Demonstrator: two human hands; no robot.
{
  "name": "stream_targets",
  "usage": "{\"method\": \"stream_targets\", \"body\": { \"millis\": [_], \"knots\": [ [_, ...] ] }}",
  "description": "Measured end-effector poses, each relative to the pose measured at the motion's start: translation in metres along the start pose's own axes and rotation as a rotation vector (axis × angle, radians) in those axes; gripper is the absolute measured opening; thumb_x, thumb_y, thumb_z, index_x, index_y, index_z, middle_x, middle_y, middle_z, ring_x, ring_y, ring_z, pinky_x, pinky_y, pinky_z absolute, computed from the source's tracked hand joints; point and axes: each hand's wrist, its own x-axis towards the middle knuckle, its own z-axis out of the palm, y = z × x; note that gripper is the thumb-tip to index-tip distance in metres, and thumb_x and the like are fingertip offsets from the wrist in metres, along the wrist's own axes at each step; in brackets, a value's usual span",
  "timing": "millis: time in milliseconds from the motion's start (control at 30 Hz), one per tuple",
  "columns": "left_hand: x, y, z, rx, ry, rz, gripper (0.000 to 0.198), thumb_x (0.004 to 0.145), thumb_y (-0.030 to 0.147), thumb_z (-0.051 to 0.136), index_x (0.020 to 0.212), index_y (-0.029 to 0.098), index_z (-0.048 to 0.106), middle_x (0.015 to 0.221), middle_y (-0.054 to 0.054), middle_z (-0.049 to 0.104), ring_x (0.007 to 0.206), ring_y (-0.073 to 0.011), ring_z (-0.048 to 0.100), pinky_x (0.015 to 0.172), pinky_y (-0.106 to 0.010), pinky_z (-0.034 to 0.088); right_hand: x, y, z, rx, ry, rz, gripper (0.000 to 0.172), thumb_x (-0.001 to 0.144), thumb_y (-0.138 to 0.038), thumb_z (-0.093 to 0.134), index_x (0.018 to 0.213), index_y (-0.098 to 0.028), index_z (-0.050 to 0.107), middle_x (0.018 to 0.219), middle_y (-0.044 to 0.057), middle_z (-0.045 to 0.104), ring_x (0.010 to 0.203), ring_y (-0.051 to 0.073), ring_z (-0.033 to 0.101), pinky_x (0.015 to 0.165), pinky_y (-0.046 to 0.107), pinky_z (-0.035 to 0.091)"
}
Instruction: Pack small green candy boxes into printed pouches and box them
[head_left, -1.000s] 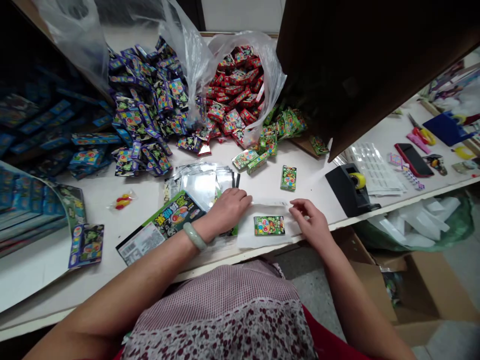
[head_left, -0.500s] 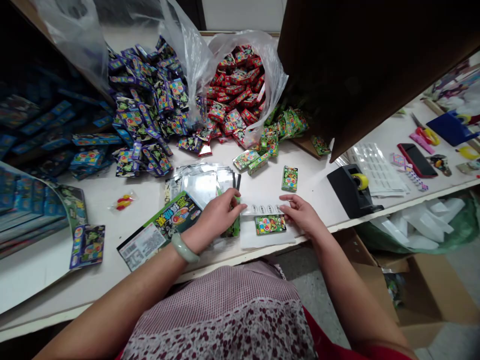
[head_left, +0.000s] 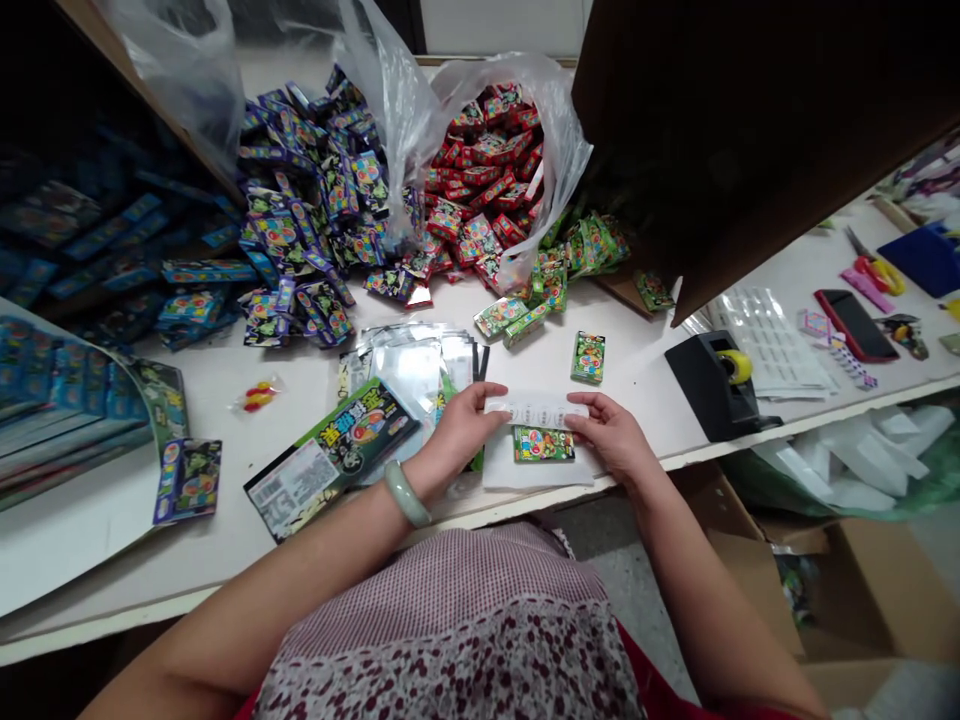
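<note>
Left hand (head_left: 463, 430), with a pale green jade bangle (head_left: 406, 494) on the wrist: fingers extended and partly closed, pinching one end of a white label strip (head_left: 535, 408). Right hand (head_left: 611, 432): fingers likewise partly closed on the strip's other end. The strip lies just above a small green printed box (head_left: 544, 444), which rests on a white paper sheet (head_left: 536, 472), touched by neither hand.

Around the hands: a stack of silver-backed clear pouches (head_left: 416, 365) beside the left hand; a large green-and-black printed card (head_left: 330, 460) partly under the left wrist; a second green box (head_left: 588, 357) standing apart beyond the strip. Farther back lie heaps of purple boxes (head_left: 300, 200), red boxes (head_left: 480, 165) in a clear plastic bag (head_left: 551, 125), and green boxes (head_left: 559, 280). A brown cardboard flap (head_left: 750, 120) hangs over the view's upper right, hiding part of the bench.

Change from the earlier frame: the strip, then flatter on the sheet under the fingertips, is now raised and bowed between both hands.

Surface: a white bench (head_left: 645, 410) carrying a black tape dispenser (head_left: 712, 385), a sheet of labels (head_left: 772, 342), scissors (head_left: 874, 272) and a phone (head_left: 855, 325). Below its edge: a cardboard box (head_left: 757, 570) on a concrete floor (head_left: 622, 540).
</note>
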Motion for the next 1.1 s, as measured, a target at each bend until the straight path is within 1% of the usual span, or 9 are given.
{"method": "stream_targets", "body": {
  "millis": [133,300,433,500,533,633,733,833,1100],
  "knots": [
    [0.000,0.001,-0.002,0.166,0.021,0.101,0.034,0.072,0.020,0.063,0.106,0.015,0.063,0.090,-0.005,0.067,0.076,-0.0167,0.060,0.067,-0.031,0.050,0.000,0.003,-0.002,-0.070,0.054,-0.062,0.042,0.058,-0.040,0.080,0.092,-0.018,0.068,0.067,-0.002,0.064,0.059,0.012,0.056,0.058,0.027,0.049],
    [-0.001,0.015,-0.011,0.511,0.032,0.344,0.015,0.084,0.027,0.059,0.090,0.020,0.070,0.079,-0.002,0.062,0.072,-0.0161,0.057,0.070,-0.032,0.048,0.003,0.001,-0.006,-0.274,0.102,-0.189,0.036,0.066,-0.046,0.074,0.089,-0.018,0.072,0.067,0.000,0.061,0.058,0.013,0.051,0.059,0.030,0.046],
    [0.009,0.017,-0.016,0.585,0.049,0.457,0.007,0.080,0.023,0.063,0.077,0.019,0.069,0.085,-0.004,0.059,0.087,-0.0200,0.056,0.081,-0.036,0.047,0.010,0.000,-0.006,-0.453,0.193,-0.417,0.026,0.069,-0.045,0.072,0.076,-0.021,0.073,0.087,0.006,0.061,0.079,0.019,0.057,0.068,0.033,0.048],
    [0.014,0.018,-0.017,0.526,-0.012,0.412,0.008,0.081,0.022,0.059,0.077,0.018,0.065,0.085,-0.003,0.060,0.086,-0.0191,0.057,0.080,-0.035,0.047,0.014,0.000,-0.006,-0.467,0.186,-0.456,0.025,0.070,-0.046,0.070,0.074,-0.021,0.072,0.094,0.008,0.061,0.089,0.022,0.058,0.068,0.032,0.048],
    [0.016,0.018,-0.016,0.486,-0.049,0.372,0.008,0.081,0.021,0.058,0.080,0.018,0.064,0.085,-0.003,0.062,0.083,-0.0182,0.058,0.078,-0.034,0.048,0.016,-0.001,-0.005,-0.458,0.165,-0.438,0.025,0.072,-0.046,0.069,0.074,-0.020,0.071,0.092,0.008,0.062,0.087,0.022,0.058,0.066,0.031,0.048],
    [0.019,0.021,-0.014,0.387,-0.128,0.284,0.013,0.078,0.025,0.060,0.090,0.018,0.062,0.086,-0.002,0.065,0.079,-0.0175,0.059,0.072,-0.031,0.047,0.019,-0.002,-0.005,-0.422,0.109,-0.328,0.025,0.075,-0.045,0.066,0.080,-0.020,0.069,0.076,0.002,0.064,0.065,0.016,0.054,0.062,0.030,0.045],
    [0.020,0.023,-0.011,0.375,-0.115,0.270,0.011,0.077,0.028,0.060,0.082,0.018,0.062,0.081,-0.002,0.065,0.076,-0.0172,0.058,0.070,-0.029,0.045,0.022,-0.004,-0.005,-0.379,0.108,-0.303,0.026,0.072,-0.044,0.069,0.082,-0.020,0.068,0.072,0.000,0.065,0.061,0.014,0.052,0.061,0.029,0.043],
    [0.021,0.022,-0.009,0.404,-0.072,0.247,0.009,0.079,0.025,0.056,0.078,0.018,0.061,0.073,0.000,0.063,0.071,-0.0159,0.056,0.066,-0.027,0.043,0.024,-0.006,-0.005,-0.357,0.068,-0.294,0.025,0.069,-0.044,0.070,0.074,-0.020,0.065,0.068,0.000,0.064,0.060,0.014,0.053,0.061,0.028,0.043],
    [0.022,0.023,-0.010,0.423,-0.077,0.189,0.015,0.078,0.030,0.057,0.074,0.017,0.064,0.067,0.000,0.061,0.065,-0.0154,0.054,0.060,-0.026,0.040,0.029,-0.010,-0.010,-0.359,0.047,-0.275,0.024,0.070,-0.043,0.068,0.064,-0.020,0.063,0.060,-0.001,0.060,0.056,0.015,0.051,0.058,0.028,0.039]
  ]
}}
